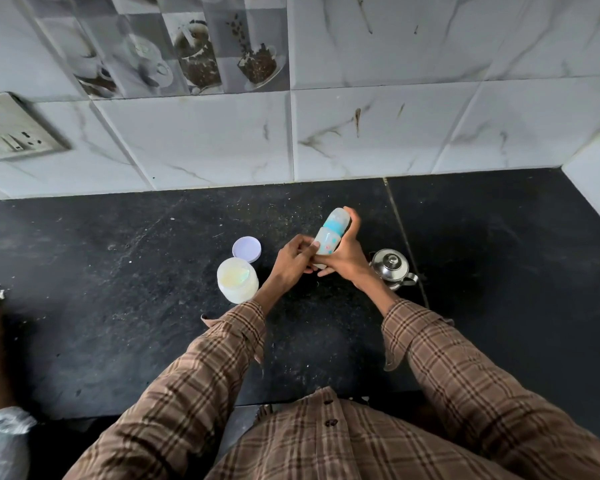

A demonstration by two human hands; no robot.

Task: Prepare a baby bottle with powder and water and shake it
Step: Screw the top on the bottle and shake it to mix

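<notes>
While both hands (321, 259) grip bottle (331, 235), jar (238, 280) near left.

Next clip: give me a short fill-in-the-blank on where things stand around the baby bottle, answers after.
1. The baby bottle is held by ____ hands, the left hand and the right hand.
2. The powder jar stands with its lid ____.
3. The round lid lies on the ____ behind the jar.
4. The steel pot stands to the ____ of the hands.

Answers: both; off; counter; right
</notes>
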